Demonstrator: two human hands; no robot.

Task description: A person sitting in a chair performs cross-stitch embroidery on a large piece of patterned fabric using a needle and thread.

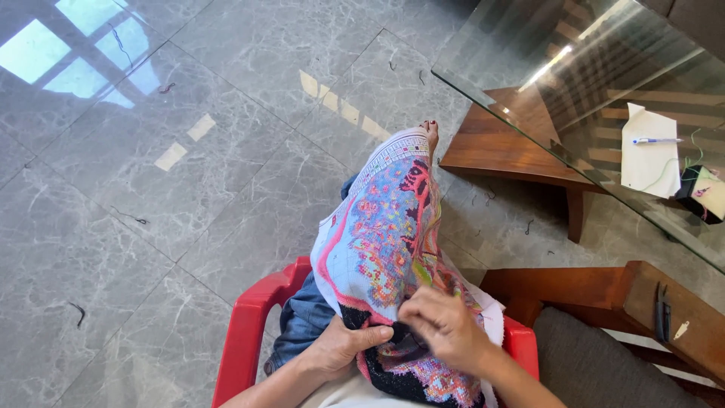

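A colourful cross-stitch cloth (385, 227) in blue, pink and black lies draped over my lap and outstretched leg. My left hand (343, 347) grips the cloth's dark lower part from the left, thumb on top. My right hand (445, 325) rests on the cloth just to the right, fingers pinched together at the dark patch; what they pinch is too small to see. I sit on a red plastic chair (245, 332).
A glass tabletop (544, 68) on a wooden base (521, 143) stands ahead right, bearing a white paper (646, 162) with a pen (655, 140) and a small box (702, 193). A wooden armrest (672, 310) with small scissors (662, 311) is at right. Grey marble floor (151, 189) spreads left.
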